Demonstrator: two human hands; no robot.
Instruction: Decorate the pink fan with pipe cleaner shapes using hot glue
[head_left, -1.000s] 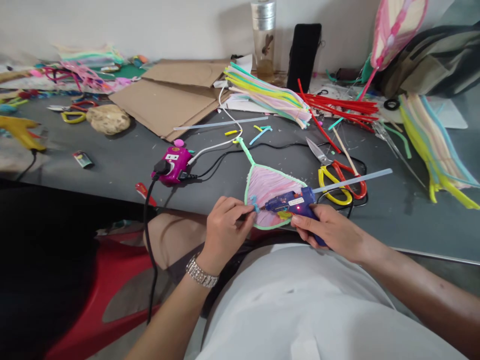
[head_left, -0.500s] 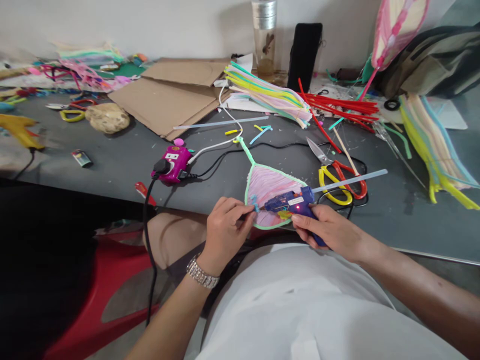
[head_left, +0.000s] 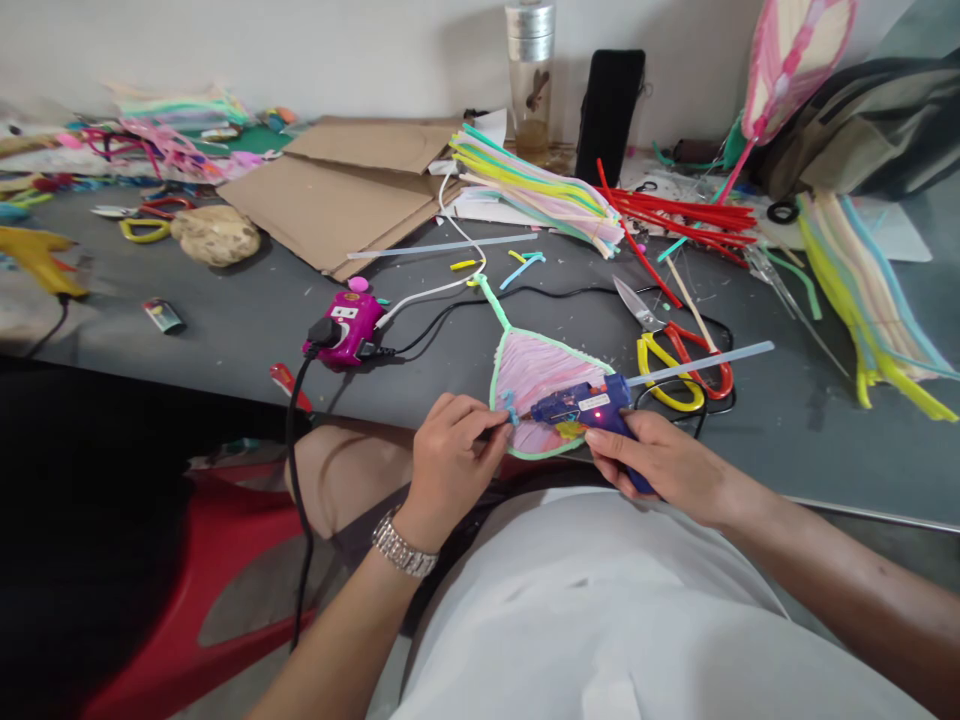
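Observation:
My right hand (head_left: 637, 455) is wrapped round a blue glue gun (head_left: 581, 402) with a small red light lit on its side. A translucent glue stick (head_left: 701, 362) juts from its back end. The nozzle points left at a small blue pipe-cleaner piece (head_left: 511, 407), which the closed fingertips of my left hand (head_left: 457, 440) pinch. Beneath both lies a pink fan-shaped craft (head_left: 536, 355) edged in green pipe cleaner, its short handle (head_left: 493, 303) pointing away from me. A yellow piece (head_left: 570, 430) rests on it, partly behind the glue gun.
Scissors (head_left: 667, 345) with red and yellow handles lie right of the fan. A magenta power adapter (head_left: 349, 328) with cords sits left. Behind are cardboard (head_left: 352, 190), pipe-cleaner bundles (head_left: 536, 190), a bottle (head_left: 531, 90) and a phone (head_left: 611, 110). A yellow glue gun (head_left: 34, 262) lies far left.
Almost nothing differs. The glue gun and my right hand have shifted very slightly right; my left hand stays in the same place.

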